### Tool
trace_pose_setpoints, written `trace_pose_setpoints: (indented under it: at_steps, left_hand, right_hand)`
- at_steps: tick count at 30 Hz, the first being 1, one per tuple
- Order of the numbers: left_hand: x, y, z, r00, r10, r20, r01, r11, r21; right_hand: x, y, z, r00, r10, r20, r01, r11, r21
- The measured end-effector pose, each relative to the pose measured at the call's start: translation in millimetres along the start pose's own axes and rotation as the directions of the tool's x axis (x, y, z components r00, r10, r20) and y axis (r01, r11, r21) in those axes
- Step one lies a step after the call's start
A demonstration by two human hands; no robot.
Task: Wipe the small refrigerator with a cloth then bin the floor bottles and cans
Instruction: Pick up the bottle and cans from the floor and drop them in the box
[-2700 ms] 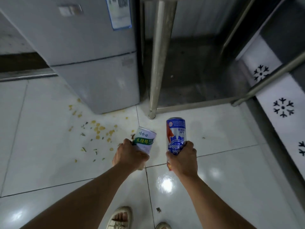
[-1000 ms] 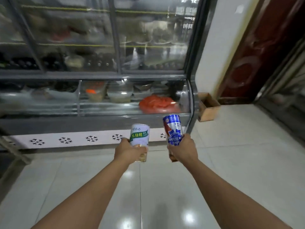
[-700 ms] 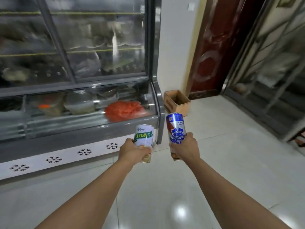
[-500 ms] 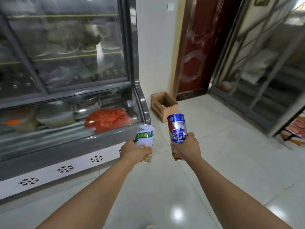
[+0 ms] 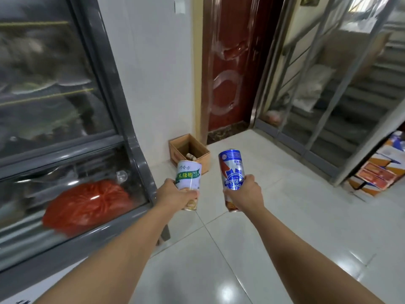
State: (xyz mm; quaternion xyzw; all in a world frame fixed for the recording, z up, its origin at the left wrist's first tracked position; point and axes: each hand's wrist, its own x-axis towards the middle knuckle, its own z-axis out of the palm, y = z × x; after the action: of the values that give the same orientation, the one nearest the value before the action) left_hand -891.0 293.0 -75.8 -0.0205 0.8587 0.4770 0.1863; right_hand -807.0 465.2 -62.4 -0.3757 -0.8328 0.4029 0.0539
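My left hand grips a white can with a green band, held upright in front of me. My right hand grips a taller blue and red can, upside down by its lettering. Both cans hang in the air above the pale tiled floor. Just beyond them an open cardboard box stands on the floor against the white wall, with a small item lying inside it. The small refrigerator and the cloth are out of view.
A glass-fronted display chiller with a grey frame runs along my left, a red bag inside. A dark red door is ahead. Metal-framed glass panels and stacked cartons stand at the right. Glossy floor tiles lie between.
The view has swung from the refrigerator and littered floor past the chiller toward the door. The cardboard box is now closer and nearly behind the cans. Both hands keep their cans.
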Motion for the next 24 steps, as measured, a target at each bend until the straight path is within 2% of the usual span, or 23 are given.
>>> trace_pose_setpoints:
  at_steps: [12, 18, 24]
  left_hand:
    - [197, 131, 101, 0.987, -0.077, -0.141, 0.068, 0.996, -0.063]
    - [289, 168, 114, 0.964, -0.126, -0.233, 0.116, 0.992, -0.056]
    - [408, 189, 114, 0.946, -0.189, -0.265, 0.162, 0.979, -0.122]
  right_hand:
    - [293, -40, -23, 0.99, -0.081, 0.112, 0.089, 0.993, -0.071]
    - [405, -76, -6, 0.973, -0.135, 0.184, 0.157, 0.982, -0.107]
    - [513, -122, 37, 0.96, -0.137, 0.245, 0.176, 0.974, -0.143]
